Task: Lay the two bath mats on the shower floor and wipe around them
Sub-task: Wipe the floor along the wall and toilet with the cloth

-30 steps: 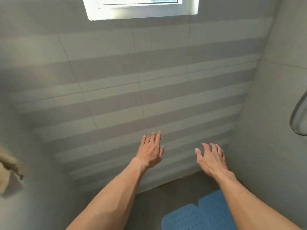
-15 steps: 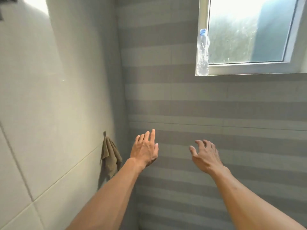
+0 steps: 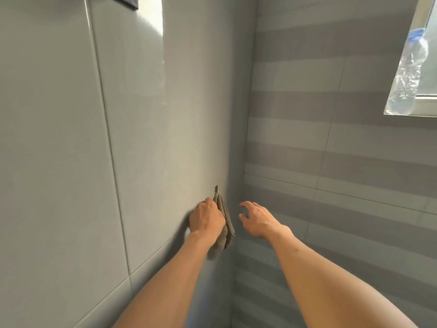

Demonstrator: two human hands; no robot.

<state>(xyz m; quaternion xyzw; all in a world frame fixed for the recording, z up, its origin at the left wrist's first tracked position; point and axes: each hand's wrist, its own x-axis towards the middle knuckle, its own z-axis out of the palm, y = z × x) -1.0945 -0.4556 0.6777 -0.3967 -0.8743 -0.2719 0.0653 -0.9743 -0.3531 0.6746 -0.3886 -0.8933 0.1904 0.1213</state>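
A brownish-grey cloth [image 3: 225, 223] hangs from a small hook [image 3: 216, 188] on the left tiled wall, close to the shower corner. My left hand [image 3: 206, 217] is closed around the cloth's upper part, against the wall. My right hand [image 3: 256, 218] hovers just right of the cloth with its fingers spread and curled, holding nothing. The bath mats and the shower floor are out of view.
A clear plastic bottle [image 3: 409, 67] with a blue cap stands on the window sill [image 3: 411, 113] at the upper right. The striped back wall [image 3: 343, 174] meets the plain left wall at the corner. A dark fitting [image 3: 126, 1] sits high on the left wall.
The view swung up and left, away from the blue mat on the floor. My left hand reached the hanging cloth and closed on it; my right hand followed toward it.
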